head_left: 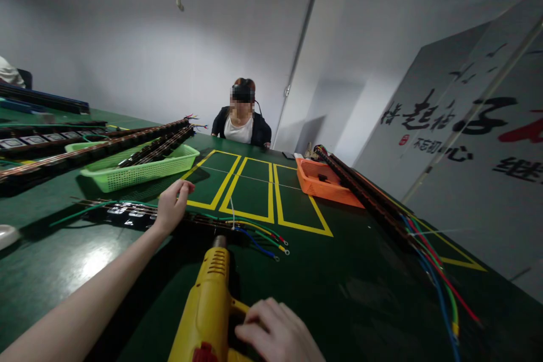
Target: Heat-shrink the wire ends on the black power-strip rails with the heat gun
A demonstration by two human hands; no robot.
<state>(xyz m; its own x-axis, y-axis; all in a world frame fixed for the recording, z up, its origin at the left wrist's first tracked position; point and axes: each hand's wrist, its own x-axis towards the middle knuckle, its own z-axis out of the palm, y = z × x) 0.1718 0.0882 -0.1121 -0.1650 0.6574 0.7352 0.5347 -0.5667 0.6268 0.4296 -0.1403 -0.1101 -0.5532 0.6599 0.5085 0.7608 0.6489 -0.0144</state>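
A yellow heat gun [203, 305] points away from me, its metal nozzle close to a dark strip of wired parts [131, 213] on the green table. My right hand [278, 331] is closed around the heat gun's handle, at the bottom of the view. Over the strip, my left hand [173, 205] has its fingers curled together; whatever they hold, if anything, is hidden. A white cable tie [232, 215] sticks up from the strip's right part. Blue, green and yellow wires with ring terminals [278, 246] fan out from that end.
A green basket [139, 172] holding similar strips stands at the left, with more strips beside it. An orange basket [331, 186] is at the right, next to a long strip with loose wires [441, 283]. Yellow tape [271, 186] marks the table. Across it sits a person [241, 124].
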